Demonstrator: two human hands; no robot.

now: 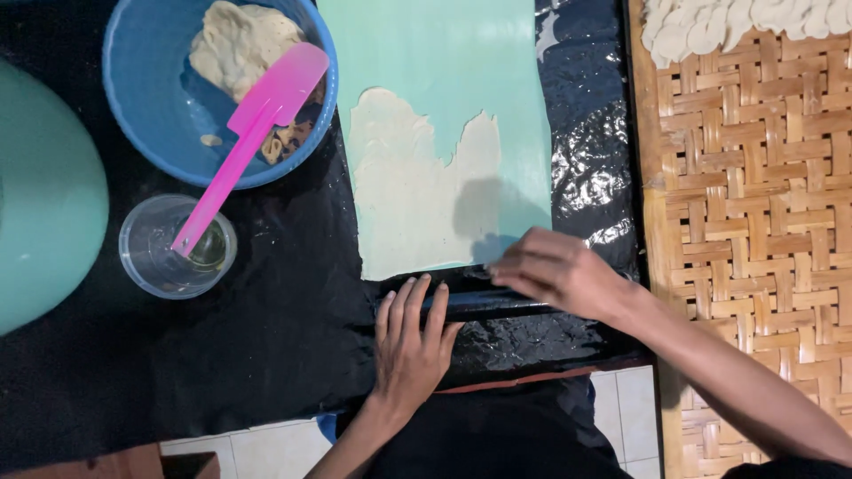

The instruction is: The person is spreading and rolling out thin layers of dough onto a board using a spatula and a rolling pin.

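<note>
Left hand [411, 341], right hand [555, 270], flat on dark roller [484, 304]

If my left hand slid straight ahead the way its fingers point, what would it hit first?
The left hand lies flat with its fingertips on the dark roller. Straight ahead, it would first meet the thin sheet of pale dough on the mint green mat, probably its near edge.

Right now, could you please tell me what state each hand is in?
Left hand: open, fingers flat on the black rolling pin.
Right hand: palm down on the same rolling pin, fingers loosely curled, beside the rolled dough sheet.
</note>
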